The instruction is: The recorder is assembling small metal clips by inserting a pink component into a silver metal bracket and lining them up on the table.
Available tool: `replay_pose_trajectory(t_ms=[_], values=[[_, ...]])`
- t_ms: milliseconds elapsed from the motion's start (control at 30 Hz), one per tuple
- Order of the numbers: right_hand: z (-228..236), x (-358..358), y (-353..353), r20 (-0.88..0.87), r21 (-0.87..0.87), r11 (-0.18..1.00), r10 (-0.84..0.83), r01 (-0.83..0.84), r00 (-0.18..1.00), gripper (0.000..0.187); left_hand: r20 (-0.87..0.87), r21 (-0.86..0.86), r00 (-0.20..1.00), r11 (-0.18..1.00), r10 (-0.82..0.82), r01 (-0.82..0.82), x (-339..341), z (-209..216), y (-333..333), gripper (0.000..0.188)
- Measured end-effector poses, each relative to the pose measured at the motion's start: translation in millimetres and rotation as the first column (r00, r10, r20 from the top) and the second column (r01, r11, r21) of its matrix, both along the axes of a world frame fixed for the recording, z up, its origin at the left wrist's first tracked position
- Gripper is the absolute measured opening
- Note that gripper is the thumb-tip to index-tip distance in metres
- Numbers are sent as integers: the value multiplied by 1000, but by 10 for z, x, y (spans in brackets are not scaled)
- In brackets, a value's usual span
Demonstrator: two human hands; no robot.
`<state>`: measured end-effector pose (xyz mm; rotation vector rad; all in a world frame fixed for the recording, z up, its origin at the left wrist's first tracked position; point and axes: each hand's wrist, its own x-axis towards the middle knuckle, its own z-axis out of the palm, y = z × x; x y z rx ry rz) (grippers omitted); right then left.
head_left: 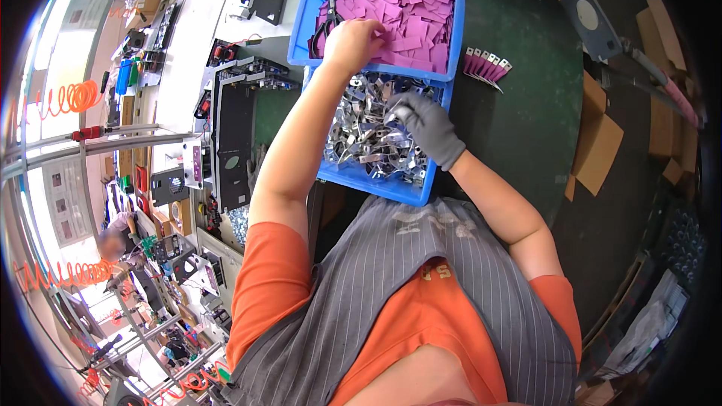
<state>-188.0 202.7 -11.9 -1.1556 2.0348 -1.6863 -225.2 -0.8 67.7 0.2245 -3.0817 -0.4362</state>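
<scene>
Workbenches (259,28) stood left; the bare left hand (352,45) curled over purple pieces (414,26) in the far bin (301,22), the gloved right hand (432,131) over metal parts (365,135) in the near bin (376,186), whether pinching any I couldn't tell for either; purple-and-silver strips (489,68) lay right

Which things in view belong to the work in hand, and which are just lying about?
Seemingly part of it:
purple pieces, at the bare left hand
small metal parts, at the gloved right hand
upper blue bin
lower blue bin
row of metal-and-purple pieces, probably

Apparently lying about:
cardboard, right
orange coiled hoses, far left
</scene>
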Motion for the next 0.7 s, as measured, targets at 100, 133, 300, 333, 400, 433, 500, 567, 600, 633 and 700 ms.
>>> replay_pose_trajectory(t_ms=[100, 133, 300, 333, 400, 433, 500, 567, 600, 633, 700], values=[[24, -63, 16, 696, -211, 977, 145, 7, 703, 24, -190, 17, 982, 1000, -7, 10, 65, -34, -9, 19], [38, -85, 20, 749, -244, 970, 187, 3, 636, 26, -187, 19, 982, 1000, -9, 12, 102, -43, -5, 19], [36, -113, 54, 818, -313, 950, 261, 15, 513, 41, -189, 612, 911, 770, 366, -182, 385, 89, 138, 21], [8, -116, 65, 809, -327, 945, 280, 0, 517, 44, -133, 674, 916, 712, 378, -196, 477, 117, 142, 21], [197, -28, 88, 891, -265, 955, 191, 131, 412, 48, -28, 743, 952, 644, 304, -183, 740, 181, 204, 20], [265, -16, 156, 882, -264, 960, 203, 89, 425, 49, 36, 829, 951, 523, 307, -200, 878, 196, 305, 17], [384, -28, 318, 848, -247, 966, 251, -73, 466, 49, 71, 812, 943, 530, 326, -244, 1136, 80, 380, 13], [408, -20, 424, 699, -178, 970, 245, -168, 671, 51, 59, 778, 951, 583, 305, -235, 1321, 17, 464, 12], [434, -16, 454, 495, -88, 966, 253, -242, 832, 53, 57, 753, 955, 615, 290, -232, 1399, -1, 502, 13], [486, -36, 472, 366, -87, 959, 284, -271, 886, 52, 53, 759, 959, 612, 278, -220, 1461, -36, 534, 14], [645, -68, 517, 295, -14, 954, 290, -300, 910, 53, 142, 599, 965, 757, 219, -260, 1505, 75, 619, 14]])
